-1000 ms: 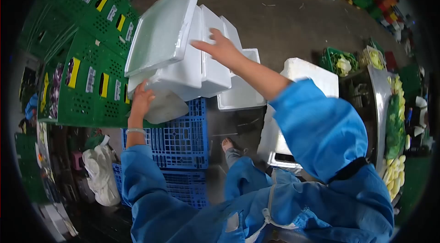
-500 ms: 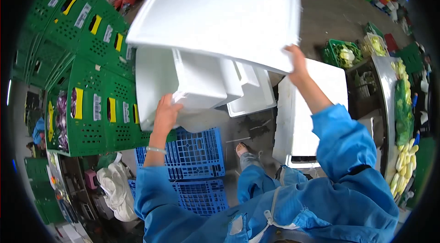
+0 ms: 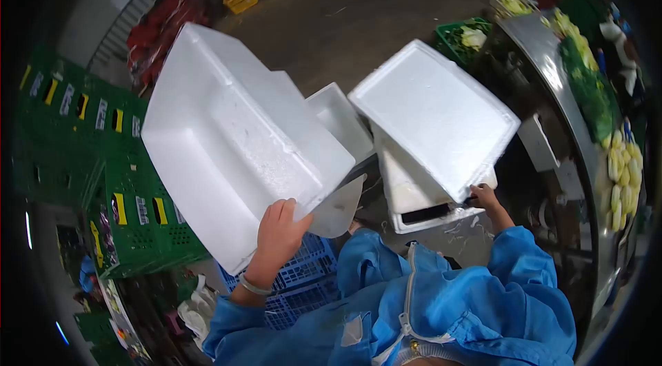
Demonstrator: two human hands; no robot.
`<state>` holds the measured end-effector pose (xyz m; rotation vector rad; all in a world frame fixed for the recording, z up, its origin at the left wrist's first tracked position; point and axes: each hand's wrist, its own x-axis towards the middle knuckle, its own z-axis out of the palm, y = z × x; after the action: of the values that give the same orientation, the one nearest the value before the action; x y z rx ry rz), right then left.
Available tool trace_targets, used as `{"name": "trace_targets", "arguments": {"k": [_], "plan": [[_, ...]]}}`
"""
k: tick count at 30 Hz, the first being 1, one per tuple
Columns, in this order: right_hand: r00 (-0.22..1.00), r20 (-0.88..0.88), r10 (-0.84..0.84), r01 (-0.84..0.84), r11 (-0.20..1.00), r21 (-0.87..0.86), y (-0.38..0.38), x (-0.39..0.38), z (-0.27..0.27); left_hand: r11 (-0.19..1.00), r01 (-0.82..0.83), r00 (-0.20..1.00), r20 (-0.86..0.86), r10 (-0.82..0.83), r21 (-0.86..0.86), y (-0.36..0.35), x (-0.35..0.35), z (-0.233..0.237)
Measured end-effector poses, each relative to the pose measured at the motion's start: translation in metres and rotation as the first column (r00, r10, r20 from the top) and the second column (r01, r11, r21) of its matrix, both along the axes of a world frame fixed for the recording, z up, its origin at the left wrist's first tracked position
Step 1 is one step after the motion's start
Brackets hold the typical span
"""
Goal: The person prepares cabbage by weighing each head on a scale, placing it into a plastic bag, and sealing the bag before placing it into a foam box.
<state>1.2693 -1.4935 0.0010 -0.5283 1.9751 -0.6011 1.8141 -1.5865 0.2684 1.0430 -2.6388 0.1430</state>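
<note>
Across the left centre of the frame, a grainy white foam box (image 3: 234, 145) tilts, the left hand (image 3: 279, 235) clamped over its lower edge; right of centre, the right hand (image 3: 486, 197) grips a flat foam lid (image 3: 434, 114) by its corner, partly hiding a second box (image 3: 410, 190); blue crates (image 3: 303, 276) below; green crates (image 3: 138, 214) lower left.

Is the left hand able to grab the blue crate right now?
Probably not. The left hand grips the foam box, which hangs right over the blue crate just below it. The right hand is busy too, holding the lid.
</note>
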Motion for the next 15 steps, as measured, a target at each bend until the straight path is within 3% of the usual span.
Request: {"name": "trace_targets", "arguments": {"k": [1, 2, 3, 4, 6, 7, 8, 10, 11, 12, 13, 14, 15], "plan": [[0.902, -0.372, 0.221, -0.202, 0.975, 0.089, 0.015, -0.013, -0.013, 0.998, 0.064, 0.998, 0.025, -0.064, 0.001, 0.009, -0.020, 0.010], [0.854, -0.481, 0.199, -0.274, 0.957, -0.091, 0.035, -0.035, -0.039, 0.992, 0.125, 0.991, 0.057, -0.124, -0.010, 0.020, -0.040, 0.020], [0.835, -0.530, 0.148, -0.269, 0.950, -0.158, 0.043, -0.027, 0.007, 0.981, 0.193, 0.978, 0.085, -0.191, -0.024, 0.032, -0.060, 0.029], [0.964, -0.263, 0.039, -0.142, 0.912, -0.385, 0.052, -0.031, 0.032, 0.960, 0.276, 0.957, 0.108, -0.270, -0.041, 0.042, -0.084, 0.038], [0.986, 0.141, 0.088, 0.001, 0.847, -0.531, 0.073, -0.045, 0.069, 0.888, 0.459, 0.866, 0.215, -0.451, 0.013, 0.060, -0.132, 0.063], [0.988, 0.107, 0.109, -0.027, 0.813, -0.581, 0.089, -0.044, 0.113, 0.921, 0.354, 0.912, 0.159, -0.379, 0.165, 0.074, -0.161, 0.073], [0.971, 0.183, 0.155, -0.004, 0.774, -0.633, 0.105, -0.051, 0.144, 0.910, 0.256, 0.939, 0.138, -0.314, 0.327, 0.088, -0.189, 0.082], [0.981, -0.012, 0.195, -0.135, 0.633, -0.762, 0.140, -0.061, 0.211, 0.855, 0.420, 0.844, 0.214, -0.491, 0.305, 0.099, -0.240, 0.098], [0.990, -0.009, 0.139, -0.082, 0.532, -0.843, 0.156, -0.069, 0.227, 0.585, 0.802, 0.489, 0.429, -0.759, 0.121, 0.107, -0.285, 0.124], [0.984, 0.124, 0.129, 0.034, 0.542, -0.840, 0.177, -0.076, 0.256, 0.674, 0.685, 0.571, 0.369, -0.733, 0.278, 0.125, -0.311, 0.141], [0.978, 0.175, 0.112, 0.088, 0.542, -0.836, 0.203, -0.084, 0.281, 0.473, 0.845, 0.321, 0.470, -0.822, 0.249, 0.121, -0.336, 0.139], [0.963, 0.269, 0.013, 0.215, 0.562, -0.799, 0.245, -0.102, 0.296, 0.310, 0.902, 0.128, 0.500, -0.856, 0.301, 0.138, -0.399, 0.141], [0.944, 0.317, -0.088, 0.308, 0.571, -0.761, 0.264, -0.110, 0.297, 0.249, 0.901, 0.024, 0.533, -0.846, 0.355, 0.151, -0.423, 0.143]]}}
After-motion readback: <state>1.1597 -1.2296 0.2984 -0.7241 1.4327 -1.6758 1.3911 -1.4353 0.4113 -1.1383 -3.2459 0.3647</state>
